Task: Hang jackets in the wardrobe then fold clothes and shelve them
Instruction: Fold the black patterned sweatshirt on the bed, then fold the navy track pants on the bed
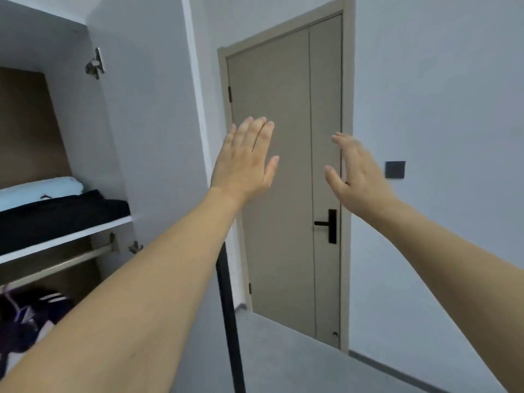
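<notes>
Both your arms are raised toward the tall beige panelled door (283, 177): your left hand (245, 163) is flat with fingers straight and pressed together, your right hand (358, 171) open with fingers relaxed, thumb apart. Neither holds anything. The clothes sit to your left in the white open wardrobe (113, 109): a folded black garment (59, 215) lies on the white shelf (71, 236) with a pale blue folded piece (37, 190) behind it, and dark jackets (25, 316) hang below the metal rail (56, 263). Expect soft, light, limp fabric; take it by folded edges or shoulders. A black upright pole (229, 321) stands between you and the door.
</notes>
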Demonstrator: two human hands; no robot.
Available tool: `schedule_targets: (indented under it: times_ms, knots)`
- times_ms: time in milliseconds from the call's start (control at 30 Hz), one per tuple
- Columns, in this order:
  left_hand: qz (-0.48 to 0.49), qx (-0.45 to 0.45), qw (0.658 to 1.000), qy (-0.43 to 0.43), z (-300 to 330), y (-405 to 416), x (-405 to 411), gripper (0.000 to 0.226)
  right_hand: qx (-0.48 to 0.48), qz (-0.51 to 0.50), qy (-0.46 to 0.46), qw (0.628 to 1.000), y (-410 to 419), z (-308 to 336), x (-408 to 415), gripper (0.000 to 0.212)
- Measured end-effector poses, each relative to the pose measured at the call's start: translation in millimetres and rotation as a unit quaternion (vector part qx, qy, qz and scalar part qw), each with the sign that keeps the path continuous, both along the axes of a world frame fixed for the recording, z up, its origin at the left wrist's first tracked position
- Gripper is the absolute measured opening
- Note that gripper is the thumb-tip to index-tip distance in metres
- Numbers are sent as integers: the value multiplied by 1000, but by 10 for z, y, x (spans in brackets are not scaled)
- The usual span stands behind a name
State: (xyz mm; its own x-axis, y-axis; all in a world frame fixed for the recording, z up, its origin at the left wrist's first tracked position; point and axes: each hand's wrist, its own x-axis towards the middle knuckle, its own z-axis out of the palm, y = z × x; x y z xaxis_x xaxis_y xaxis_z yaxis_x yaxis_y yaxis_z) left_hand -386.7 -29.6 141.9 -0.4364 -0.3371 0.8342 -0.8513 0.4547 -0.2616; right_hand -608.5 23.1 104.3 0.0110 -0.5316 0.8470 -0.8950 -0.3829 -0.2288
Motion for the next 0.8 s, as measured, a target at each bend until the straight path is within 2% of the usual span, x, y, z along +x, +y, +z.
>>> schedule_targets:
  times_ms: [133,400,800]
  knots:
    - [-45,25,999,-1,-246,33,-1125,63,31,-67,-21,997,350,-245,-1033,56]
    - [-122,64,988,-74,-769,-154,-2992,65,89,-186,-68,976,595,-845,-2671,57]
    - [-292,141,937,-132,-1595,-848,-5945,63,157,-360,-131,910,647,-1623,-5026,55]
